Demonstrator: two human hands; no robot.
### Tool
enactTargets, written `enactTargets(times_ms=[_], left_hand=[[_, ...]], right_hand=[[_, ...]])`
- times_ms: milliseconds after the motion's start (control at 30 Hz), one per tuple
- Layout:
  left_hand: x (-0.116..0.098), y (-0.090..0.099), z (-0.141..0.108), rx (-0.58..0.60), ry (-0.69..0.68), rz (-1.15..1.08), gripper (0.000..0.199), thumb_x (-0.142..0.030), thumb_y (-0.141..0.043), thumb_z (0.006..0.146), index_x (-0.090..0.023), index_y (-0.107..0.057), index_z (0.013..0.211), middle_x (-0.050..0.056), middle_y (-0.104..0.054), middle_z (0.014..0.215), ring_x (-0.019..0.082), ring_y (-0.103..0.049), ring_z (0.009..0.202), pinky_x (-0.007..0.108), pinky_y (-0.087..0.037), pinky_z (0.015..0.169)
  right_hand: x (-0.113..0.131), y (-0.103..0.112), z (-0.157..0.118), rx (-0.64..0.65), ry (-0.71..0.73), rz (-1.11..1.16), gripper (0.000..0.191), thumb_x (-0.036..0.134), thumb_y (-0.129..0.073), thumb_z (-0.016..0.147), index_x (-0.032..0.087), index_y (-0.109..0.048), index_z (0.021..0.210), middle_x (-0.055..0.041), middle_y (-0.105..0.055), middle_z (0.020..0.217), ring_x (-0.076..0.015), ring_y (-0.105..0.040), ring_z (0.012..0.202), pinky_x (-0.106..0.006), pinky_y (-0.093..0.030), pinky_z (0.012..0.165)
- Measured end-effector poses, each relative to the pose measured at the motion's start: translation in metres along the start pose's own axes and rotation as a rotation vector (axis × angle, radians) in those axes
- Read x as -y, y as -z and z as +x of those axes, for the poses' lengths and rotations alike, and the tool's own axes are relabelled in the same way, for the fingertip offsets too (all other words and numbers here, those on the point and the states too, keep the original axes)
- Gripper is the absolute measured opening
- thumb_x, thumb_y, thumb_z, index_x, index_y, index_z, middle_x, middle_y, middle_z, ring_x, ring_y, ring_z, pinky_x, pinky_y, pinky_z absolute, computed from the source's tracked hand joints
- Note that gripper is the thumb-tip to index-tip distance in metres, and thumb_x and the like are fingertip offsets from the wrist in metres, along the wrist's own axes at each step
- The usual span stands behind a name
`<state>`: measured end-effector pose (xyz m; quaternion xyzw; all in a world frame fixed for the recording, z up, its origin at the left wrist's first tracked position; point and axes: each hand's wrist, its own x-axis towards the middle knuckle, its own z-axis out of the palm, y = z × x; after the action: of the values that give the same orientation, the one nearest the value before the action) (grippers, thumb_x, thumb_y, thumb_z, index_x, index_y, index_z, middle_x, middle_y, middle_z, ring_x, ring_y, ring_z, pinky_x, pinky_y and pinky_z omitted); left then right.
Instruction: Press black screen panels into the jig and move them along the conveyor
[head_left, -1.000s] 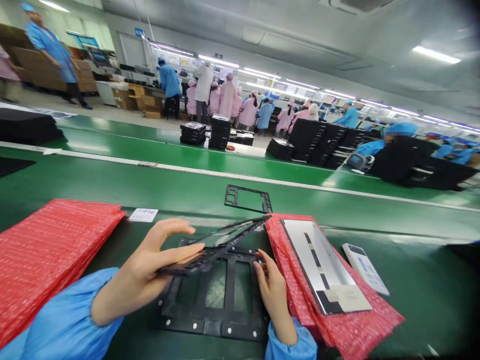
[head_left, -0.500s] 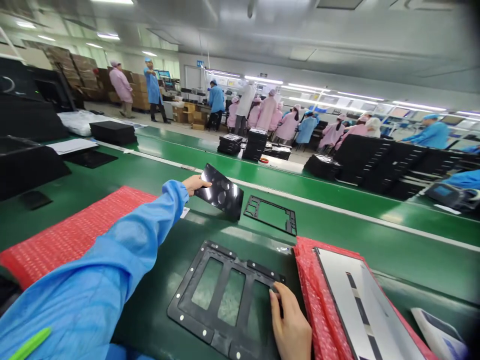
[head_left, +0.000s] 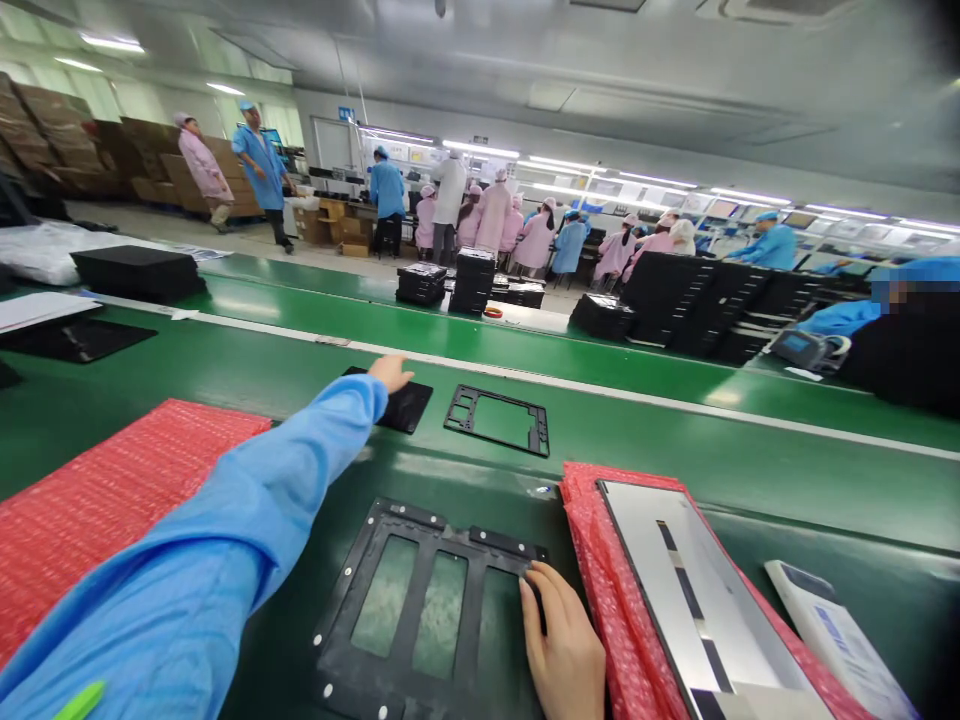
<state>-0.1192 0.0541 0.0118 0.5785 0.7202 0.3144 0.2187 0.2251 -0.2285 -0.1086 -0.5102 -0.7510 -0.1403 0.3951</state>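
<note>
Reaching across the green desk, the left hand lay open and palm down at the end of a blue sleeve, its fingertips on a thin black panel. That panel lay flat just left of a small black frame. The right hand was open and gripped nothing, resting at the edge of a larger black frame with three windows. Just beyond it, a bare screen sat on red bubble wrap.

The danger seemed plain enough. At such a long stretch, the smooth panel could have slipped from the fingers and struck the frames. Dragging it could have scratched it, and a careless knock from the right hand could have shifted or marked the exposed screen.
</note>
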Motion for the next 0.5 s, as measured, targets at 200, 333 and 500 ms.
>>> enactTargets(times_ms=[200, 333, 500], left_hand=[[-0.040, -0.108, -0.037, 0.052, -0.003, -0.198, 0.050, -0.048, -0.057, 0.091, -0.014, -0.059, 0.127, 0.014, -0.051, 0.139, 0.028, -0.047, 0.131, 0.052, -0.033, 0.112], [-0.048, -0.118, -0.048, 0.044, 0.057, -0.372, 0.044, -0.042, -0.060, 0.091, -0.013, -0.059, 0.123, 0.014, -0.053, 0.137, 0.029, -0.048, 0.129, 0.054, -0.037, 0.108], [-0.038, -0.080, -0.045, 0.184, 0.089, -0.637, 0.040, -0.043, -0.054, 0.094, -0.011, -0.061, 0.117, 0.010, -0.061, 0.121, 0.020, -0.061, 0.107, 0.042, -0.048, 0.098]], right_hand=[[-0.007, -0.004, -0.002, -0.037, 0.007, -0.031, 0.028, 0.037, -0.043, 0.102, 0.017, -0.062, 0.103, -0.0084, -0.068, 0.106, -0.0204, -0.068, 0.092, -0.031, -0.054, 0.082], [-0.010, -0.006, -0.003, -0.065, 0.007, -0.050, 0.028, 0.037, -0.042, 0.102, 0.017, -0.062, 0.104, -0.0086, -0.069, 0.105, -0.0203, -0.069, 0.091, -0.030, -0.054, 0.080], [-0.009, -0.004, -0.002, -0.044, -0.011, -0.028, 0.027, 0.036, -0.043, 0.102, 0.017, -0.063, 0.102, -0.0087, -0.068, 0.106, -0.0212, -0.068, 0.093, -0.031, -0.054, 0.082]])
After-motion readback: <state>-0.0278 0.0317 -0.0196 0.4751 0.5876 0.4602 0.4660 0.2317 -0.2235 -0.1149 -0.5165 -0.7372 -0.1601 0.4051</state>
